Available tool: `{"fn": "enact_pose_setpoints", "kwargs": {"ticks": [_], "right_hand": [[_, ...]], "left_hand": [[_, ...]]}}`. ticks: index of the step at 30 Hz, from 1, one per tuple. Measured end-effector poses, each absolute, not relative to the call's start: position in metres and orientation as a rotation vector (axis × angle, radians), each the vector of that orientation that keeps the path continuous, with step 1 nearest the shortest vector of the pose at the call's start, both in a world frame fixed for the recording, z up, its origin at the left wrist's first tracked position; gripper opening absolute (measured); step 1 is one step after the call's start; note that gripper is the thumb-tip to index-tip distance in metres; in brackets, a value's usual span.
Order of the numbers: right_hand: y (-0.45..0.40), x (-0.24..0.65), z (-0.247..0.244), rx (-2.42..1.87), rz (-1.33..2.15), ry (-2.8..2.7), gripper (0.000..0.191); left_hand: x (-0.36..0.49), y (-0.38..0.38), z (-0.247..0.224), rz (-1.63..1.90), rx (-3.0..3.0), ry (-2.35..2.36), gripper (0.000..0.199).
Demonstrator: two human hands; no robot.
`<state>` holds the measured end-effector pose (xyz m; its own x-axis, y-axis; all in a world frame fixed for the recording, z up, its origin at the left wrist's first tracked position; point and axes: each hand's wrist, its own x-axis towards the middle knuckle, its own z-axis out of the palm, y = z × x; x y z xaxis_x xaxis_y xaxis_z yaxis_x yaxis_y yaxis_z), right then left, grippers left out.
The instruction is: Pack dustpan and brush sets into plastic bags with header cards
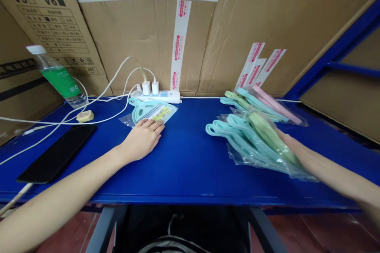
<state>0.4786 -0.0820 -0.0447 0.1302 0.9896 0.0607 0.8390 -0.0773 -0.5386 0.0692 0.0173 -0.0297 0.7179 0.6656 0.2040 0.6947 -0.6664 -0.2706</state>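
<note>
Lying flat and open, the left hand (143, 139) is touching a clear plastic bag (126, 120) holding a teal slotted plastic scoop (145, 111), which sits at its 12 o'clock. The right hand (291, 145) is pressing against a heap of bagged mint-green plastic hangers (246, 134), its fingers hidden, so whether it grips cannot be told. More bagged pale green and pink hangers (261, 104) are lying at its 11 o'clock.

Left hand (142, 140) lies palm-down; right hand (288, 142) has fingers hidden.
</note>
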Motion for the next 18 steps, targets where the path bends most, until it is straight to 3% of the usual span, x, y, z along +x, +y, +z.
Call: {"fn": "enact_pose_setpoints", "kwargs": {"ticks": [6, 10, 18], "right_hand": [[-0.074, 0.421, -0.016, -1.95, 0.661, -1.818, 0.094], [-0.067, 0.4, -0.013, -1.892, 0.627, -1.886, 0.089], [-0.054, 0.371, 0.006, -1.926, 0.502, -2.09, 0.1]], "left_hand": [[0.07, 0.017, -0.028, -0.099, -2.6, -1.06, 0.042], [0.07, 0.016, -0.027, -0.102, -2.6, -1.074, 0.041], [0.069, 0.016, -0.028, -0.09, -2.609, -1.079, 0.038]]}}
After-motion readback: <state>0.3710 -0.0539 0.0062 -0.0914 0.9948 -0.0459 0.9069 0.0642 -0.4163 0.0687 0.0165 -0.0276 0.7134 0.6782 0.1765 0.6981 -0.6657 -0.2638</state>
